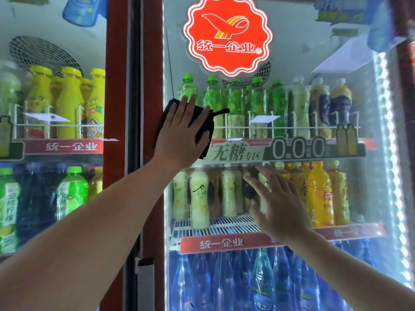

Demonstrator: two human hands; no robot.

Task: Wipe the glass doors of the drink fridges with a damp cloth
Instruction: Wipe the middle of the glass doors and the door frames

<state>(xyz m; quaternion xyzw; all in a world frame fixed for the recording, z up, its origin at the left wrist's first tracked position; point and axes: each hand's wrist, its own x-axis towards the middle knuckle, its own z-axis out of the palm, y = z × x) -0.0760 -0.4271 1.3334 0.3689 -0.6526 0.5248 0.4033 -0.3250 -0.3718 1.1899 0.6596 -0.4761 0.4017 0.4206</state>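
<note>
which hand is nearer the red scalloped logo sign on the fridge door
Left. The left hand presses the black cloth just below-left of the logo sign; the right hand lies flat lower down.

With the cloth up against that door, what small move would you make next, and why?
Probably sweep the left hand and its black cloth rightward across the glass door. The cloth is pressed flat at the door's left edge, level with the top shelf, and the glass to its right lies uncovered. The right hand rests lower.

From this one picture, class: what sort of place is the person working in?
Probably a shop or convenience store. Two glass-door fridges stand side by side, their shelves full of bottled drinks, with a lit brand sign and shelf labels.
</note>
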